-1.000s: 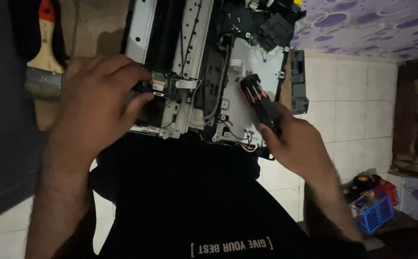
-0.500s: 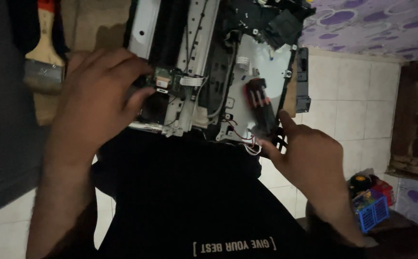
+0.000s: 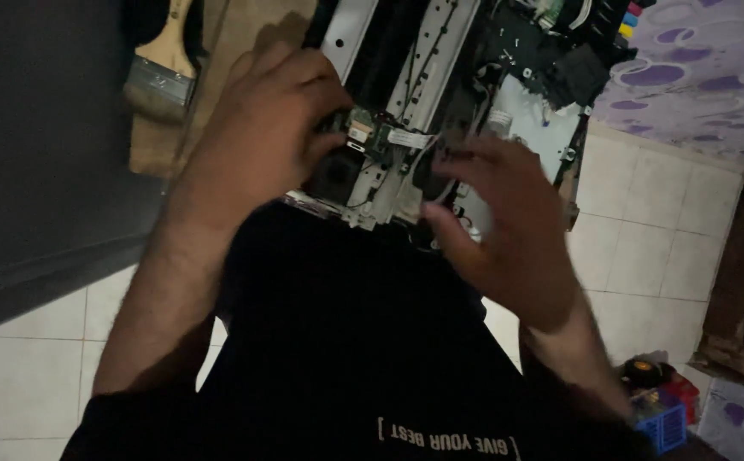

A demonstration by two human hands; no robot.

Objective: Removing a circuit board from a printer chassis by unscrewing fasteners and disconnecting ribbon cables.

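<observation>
Evidently, the opened printer (image 3: 440, 94) on the counter is gripped at its small circuit board (image 3: 370, 137) by the left hand (image 3: 261, 141); the right hand (image 3: 509, 222), blurred, seems spread and empty. Thin cables could be snagged.

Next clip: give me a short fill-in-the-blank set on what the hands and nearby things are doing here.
1. The left hand rests on the opened ____, its fingers beside a small green circuit board.
2. The right hand hovers over the machine with fingers spread, holding ____.
3. A paintbrush with a ____ handle lies on the brown board, left of the left hand.

Missing words: printer; nothing; wooden
</observation>
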